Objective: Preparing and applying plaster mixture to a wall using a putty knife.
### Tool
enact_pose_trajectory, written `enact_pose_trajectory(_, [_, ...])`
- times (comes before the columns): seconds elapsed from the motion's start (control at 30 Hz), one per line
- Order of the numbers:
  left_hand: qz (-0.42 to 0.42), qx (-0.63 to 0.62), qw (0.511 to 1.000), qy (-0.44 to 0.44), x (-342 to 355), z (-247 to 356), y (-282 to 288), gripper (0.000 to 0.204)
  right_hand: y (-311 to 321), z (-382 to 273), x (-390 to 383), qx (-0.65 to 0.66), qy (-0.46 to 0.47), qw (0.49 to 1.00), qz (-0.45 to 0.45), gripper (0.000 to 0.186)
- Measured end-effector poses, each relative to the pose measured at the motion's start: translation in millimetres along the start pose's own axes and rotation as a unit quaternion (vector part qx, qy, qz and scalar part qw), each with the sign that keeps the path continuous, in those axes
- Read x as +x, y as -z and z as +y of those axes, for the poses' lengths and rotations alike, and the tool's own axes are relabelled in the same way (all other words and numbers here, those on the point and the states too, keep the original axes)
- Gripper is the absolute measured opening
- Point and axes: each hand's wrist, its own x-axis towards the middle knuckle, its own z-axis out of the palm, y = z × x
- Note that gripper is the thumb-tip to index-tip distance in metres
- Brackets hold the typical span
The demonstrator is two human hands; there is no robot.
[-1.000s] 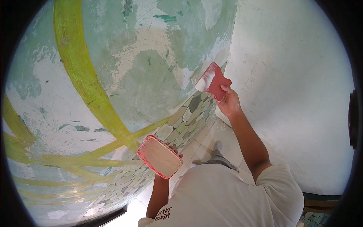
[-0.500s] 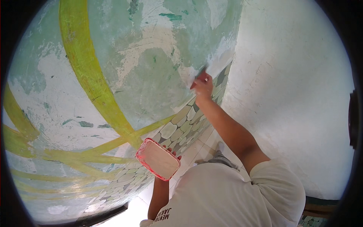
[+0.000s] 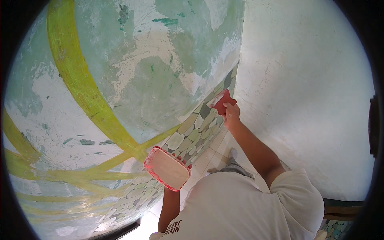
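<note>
Right hand [image 3: 231,114], arm outstretched, clamps a red spreader [image 3: 222,102] against the wall (left hand [image 3: 182,162] grips a red-rimmed tray [image 3: 167,168]).

a wall [image 3: 160,80] in patchy pale green and white, with darker green flecks, crossed by broad yellow-green bands. its lower strip is a mosaic [image 3: 196,130] of pale green, cream and grey pebble shapes. the adjoining wall [image 3: 304,100] is plain white. a red scraper [image 3: 221,102] smeared white. a red-rimmed tray [image 3: 167,168] with a white inside. a white shirt [image 3: 240,208].
</note>
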Motion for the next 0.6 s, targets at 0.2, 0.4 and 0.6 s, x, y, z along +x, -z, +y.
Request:
enact_pose_trajectory(0.2, [-0.032, 0.011, 0.999, -0.011, -1, -1, 9, 0.060, -39, -13, 53, -0.006, -0.056, 0.998, -0.041, 0.020])
enact_pose_trajectory(0.4, [-0.032, -0.010, 0.999, -0.033, -5, -1, -3, 0.061, -71, -60, 32, 0.031, 0.002, 0.995, -0.096, 0.020])
enact_pose_trajectory(0.6, [-0.023, 0.010, 0.998, -0.051, -5, 4, 11, 0.063, -30, -41, 56, 0.032, 0.037, 0.995, -0.088, 0.024])
